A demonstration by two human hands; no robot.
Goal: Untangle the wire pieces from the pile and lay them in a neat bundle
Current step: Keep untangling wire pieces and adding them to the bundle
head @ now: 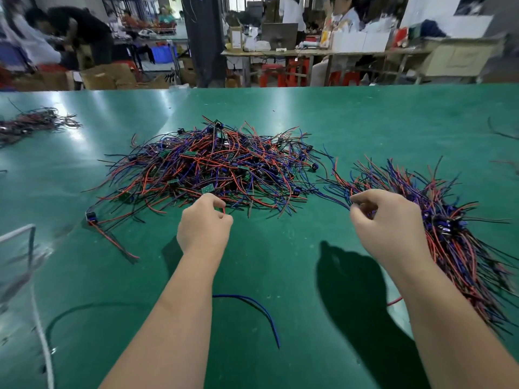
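Nearest the viewer, a loose blue wire [252, 307] and a thin black wire [70, 310] curved across a green table [280, 262], between and to the left of two bare forearms reaching forward. The left hand [203, 223] hovered at the near edge of the pile [219, 167], thumb and forefinger pinching the end of a red wire [223, 210]. The right hand [384, 217], well apart from the left, had its fingers curled, pinching a blue strand [337, 199] that ran back towards the pile.

Just beside and behind the right hand lay the bundle [449, 234]: red, blue and black wires lying roughly parallel down the right side of the table. The pile sat in the middle of the table, a tangled mound of the same colours with small green circuit boards and dark connectors mixed in. A smaller heap [31, 124] lay at the far left of the table. Beyond the table, blurred people [78, 32] worked among benches, cardboard boxes and red stools [280, 74].
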